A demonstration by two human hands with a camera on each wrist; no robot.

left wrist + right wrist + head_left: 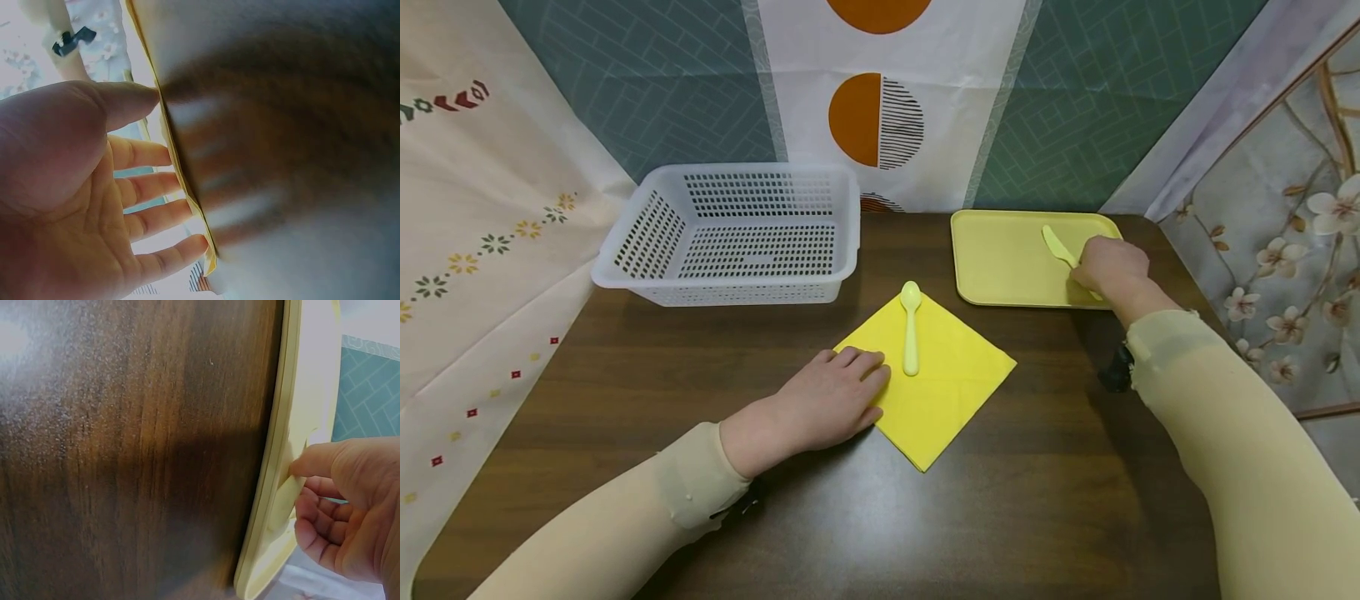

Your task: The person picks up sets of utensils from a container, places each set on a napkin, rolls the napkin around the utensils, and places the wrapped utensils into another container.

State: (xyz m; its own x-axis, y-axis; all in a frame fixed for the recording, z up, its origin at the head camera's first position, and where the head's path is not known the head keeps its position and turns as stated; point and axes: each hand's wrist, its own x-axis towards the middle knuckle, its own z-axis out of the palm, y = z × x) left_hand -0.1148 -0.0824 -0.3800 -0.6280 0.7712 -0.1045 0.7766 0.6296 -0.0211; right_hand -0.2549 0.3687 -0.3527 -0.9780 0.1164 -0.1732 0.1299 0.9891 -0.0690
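My left hand (pixel 831 396) rests with fairly straight fingers on the left corner of a folded yellow napkin (pixel 958 367). The left wrist view shows the fingertips and thumb along the napkin's edge (pixel 178 165). On the napkin lies a pale yellow spoon (pixel 911 329), bowl toward the back. At the right, my right hand (pixel 1112 265) is over a pale yellow tray (pixel 1000 258) and pinches the handle of a light yellow knife (pixel 1057 245). The blade points to the back left. In the right wrist view thumb and index finger are at the knife handle (pixel 286 503), the other fingers curled.
A white perforated plastic basket (pixel 745 292) stands at the back left of the dark wooden table (pixel 985 517). Patterned cloths hang behind the table, with a floral one (pixel 1292 308) at the right and a cream embroidered one (pixel 490 275) at the left.
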